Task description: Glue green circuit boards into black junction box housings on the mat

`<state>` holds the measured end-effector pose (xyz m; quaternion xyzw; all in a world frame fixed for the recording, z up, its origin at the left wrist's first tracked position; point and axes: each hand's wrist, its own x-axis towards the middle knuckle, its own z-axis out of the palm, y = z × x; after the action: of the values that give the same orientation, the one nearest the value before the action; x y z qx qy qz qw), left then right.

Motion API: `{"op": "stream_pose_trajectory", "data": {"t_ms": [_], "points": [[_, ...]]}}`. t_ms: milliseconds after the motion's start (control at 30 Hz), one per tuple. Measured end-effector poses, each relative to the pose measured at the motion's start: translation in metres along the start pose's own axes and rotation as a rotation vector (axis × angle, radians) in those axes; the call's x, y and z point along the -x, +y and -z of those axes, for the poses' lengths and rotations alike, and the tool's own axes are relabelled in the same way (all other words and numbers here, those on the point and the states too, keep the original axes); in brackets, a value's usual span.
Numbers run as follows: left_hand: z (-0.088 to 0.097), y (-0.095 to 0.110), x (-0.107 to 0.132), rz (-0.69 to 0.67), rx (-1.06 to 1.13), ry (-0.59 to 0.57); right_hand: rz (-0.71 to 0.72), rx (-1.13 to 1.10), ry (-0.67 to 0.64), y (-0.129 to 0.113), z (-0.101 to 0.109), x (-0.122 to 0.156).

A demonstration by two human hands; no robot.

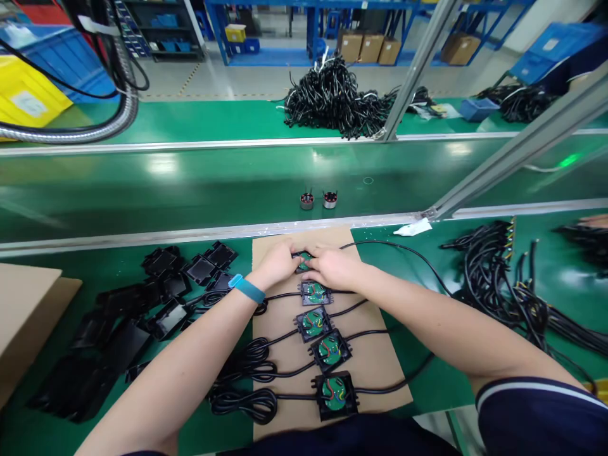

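Both of my hands meet at the far end of a cardboard sheet (280, 316), over a black plastic housing with a green circuit board (304, 261). My left hand (277, 263) has its fingers closed on the housing's left side. From the right, my right hand (330, 266) grips the same housing, its fingertips partly covering the board. Below them a column of similar housings runs towards me: one just under my hands (316, 292), then another (313, 322), a tilted one (331, 350) and the nearest (335, 394). Black cables leave them on both sides.
Black plastic covers (164, 316) are heaped at left beside a cardboard box (28, 316). Loose black cables (498, 285) lie at right, near a white tube (412, 228). Two small round metal parts (318, 201) stand on the green belt (213, 183), behind a metal rail.
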<state>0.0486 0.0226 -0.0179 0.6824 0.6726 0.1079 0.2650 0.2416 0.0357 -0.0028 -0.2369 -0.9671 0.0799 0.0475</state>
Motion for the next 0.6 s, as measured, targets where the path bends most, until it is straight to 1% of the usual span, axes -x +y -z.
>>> {"op": "stream_pose_trajectory", "data": {"t_ms": [100, 167, 267, 333, 367, 433, 500, 600], "points": [[0.002, -0.002, 0.0, 0.011, 0.002, 0.001, 0.01, -0.058, 0.033, 0.002, 0.001, 0.0], [0.009, -0.006, 0.003, 0.032, 0.066, -0.012, 0.013, -0.112, 0.055, 0.004, 0.0, 0.001], [0.024, -0.013, 0.013, 0.079, 0.196, -0.102, -0.007, -0.176, 0.06, 0.008, -0.004, 0.001], [0.033, -0.018, 0.022, 0.103, 0.244, -0.175, -0.026, -0.2, 0.046, 0.01, -0.006, 0.0], [0.035, -0.019, 0.026, 0.103, 0.255, -0.19, -0.034, -0.207, 0.04, 0.01, -0.008, -0.001], [0.038, -0.021, 0.032, 0.084, 0.272, -0.177, -0.043, -0.216, 0.041, 0.011, -0.01, -0.002], [0.037, -0.022, 0.034, 0.094, 0.305, -0.168, -0.048, -0.213, 0.052, 0.011, -0.012, -0.001], [0.036, -0.022, 0.033, 0.156, 0.369, -0.261, -0.084, -0.194, 0.067, 0.009, -0.01, 0.002]]}}
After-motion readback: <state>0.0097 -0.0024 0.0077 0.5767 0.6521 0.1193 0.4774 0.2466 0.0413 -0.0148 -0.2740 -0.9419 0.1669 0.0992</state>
